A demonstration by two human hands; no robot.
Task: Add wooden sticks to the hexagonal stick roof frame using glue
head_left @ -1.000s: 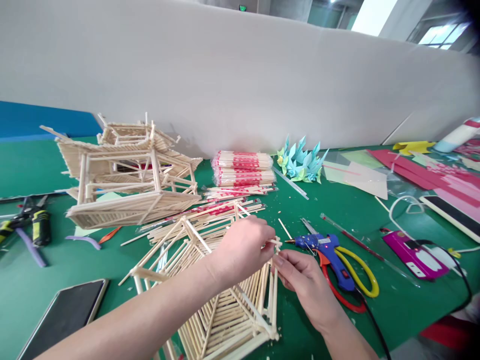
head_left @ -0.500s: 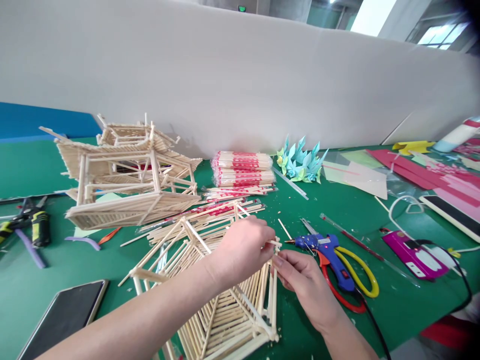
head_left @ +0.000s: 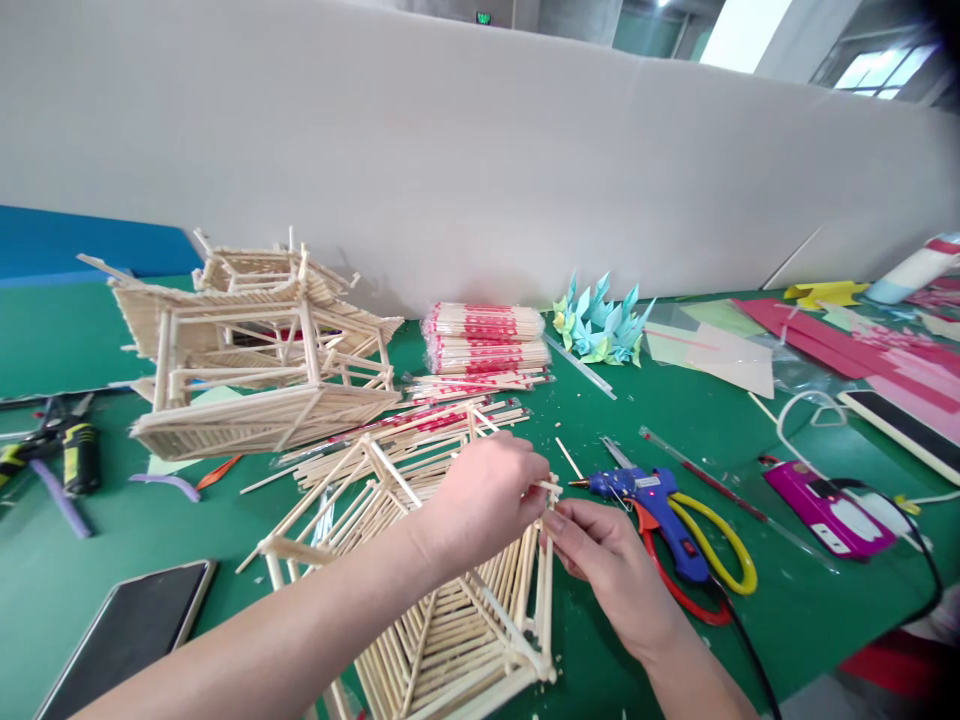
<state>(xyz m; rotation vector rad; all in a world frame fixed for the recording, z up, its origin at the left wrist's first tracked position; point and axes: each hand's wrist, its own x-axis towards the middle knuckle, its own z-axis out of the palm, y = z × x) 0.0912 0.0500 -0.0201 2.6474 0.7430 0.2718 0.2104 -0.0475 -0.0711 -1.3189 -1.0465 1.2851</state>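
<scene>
Low in the middle lies a roof-like frame (head_left: 424, 625) made of pale wooden chopsticks. My left hand (head_left: 491, 485) reaches across it, fingers closed on a short piece of chopstick (head_left: 550, 487) at the frame's far right corner. Just below that piece, my right hand (head_left: 600, 550) pinches the same corner between thumb and fingers. The fingertips partly cover the joint, and my left forearm hides some of the frame. Right of my right hand, a blue glue gun (head_left: 649, 500) rests over scissors (head_left: 724, 545) with red and yellow handles.
A larger chopstick building (head_left: 262, 350) stands at back left. Wrapped chopstick bundles (head_left: 487, 338) and a blue-green folded-paper piece (head_left: 604, 322) sit near the wall. A phone (head_left: 127, 640) lies front left, pliers (head_left: 67, 445) farther left, and a magenta power box (head_left: 829, 510) at right.
</scene>
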